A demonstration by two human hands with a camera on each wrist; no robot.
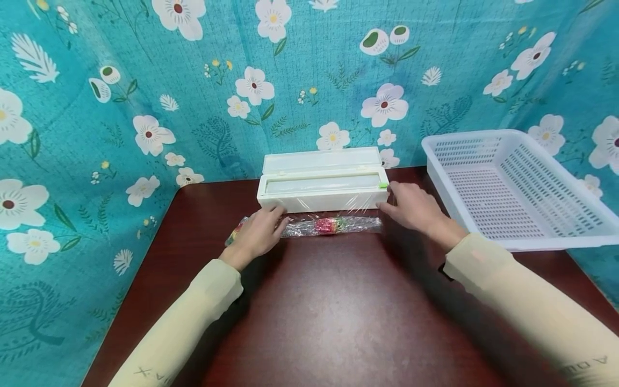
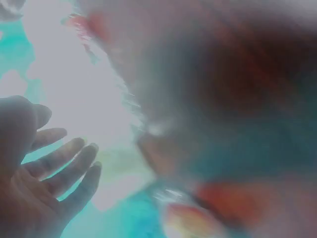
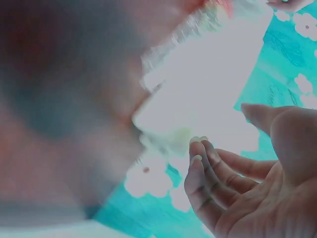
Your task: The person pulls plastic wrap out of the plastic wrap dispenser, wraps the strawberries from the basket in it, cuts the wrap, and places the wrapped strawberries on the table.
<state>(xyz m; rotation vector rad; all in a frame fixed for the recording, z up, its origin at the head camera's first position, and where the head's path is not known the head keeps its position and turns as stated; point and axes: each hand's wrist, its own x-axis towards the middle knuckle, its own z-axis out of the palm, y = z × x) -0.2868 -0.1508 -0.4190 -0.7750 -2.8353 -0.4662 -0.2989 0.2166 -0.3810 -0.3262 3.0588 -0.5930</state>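
A white cling film dispenser [image 1: 321, 201] stands at the back of the table in the head view, its lid [image 1: 323, 159] raised. Clear film hangs over its front, and a green slider [image 1: 383, 185] sits at its right end. In front lies a long item in clear plastic wrap [image 1: 358, 224] with a red part showing. My left hand [image 1: 257, 232] is over the item's left end, fingertips by the dispenser's lower left front. My right hand [image 1: 413, 204] is at the dispenser's right end, with thumb and fingers apart. Both wrist views show loosely extended fingers near the overexposed dispenser.
A white perforated plastic basket [image 1: 483, 244] stands at the right, close to my right forearm. The dark red-brown table [image 1: 329, 301] extends toward me. A teal flowered curtain [image 1: 300, 64] hangs behind and on both sides.
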